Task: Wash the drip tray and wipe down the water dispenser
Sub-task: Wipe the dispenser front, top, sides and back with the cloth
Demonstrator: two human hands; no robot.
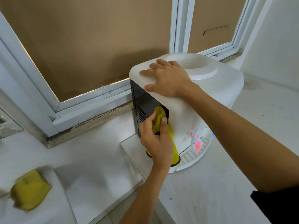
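Gripping a bunched yellow cloth, the left hand has its fingers curled round the fabric w/ thumb on the near side, pressing it against the black back panel of the water dispenser, just beside the vent slots; the cloth's loose end hangs down past the wrist, dark-edged at the bottom. Right hand lies palm-down on the dispenser's white top, fingers spread flat & reaching toward the back edge, thumb at the near rim, holding nothing. Behind that hand is the round bottle well, no bottle in it. Dispenser sits on a white counter near the window frame, turned so its front faces right: taps w/ red markings show there, and the white ribbed drip tray is in place under them, at the base. Lower left, a yellow sponge rests on a white surface, well apart from the dispenser, slightly blurred. Dark sleeve shows on the right arm at frame edge.
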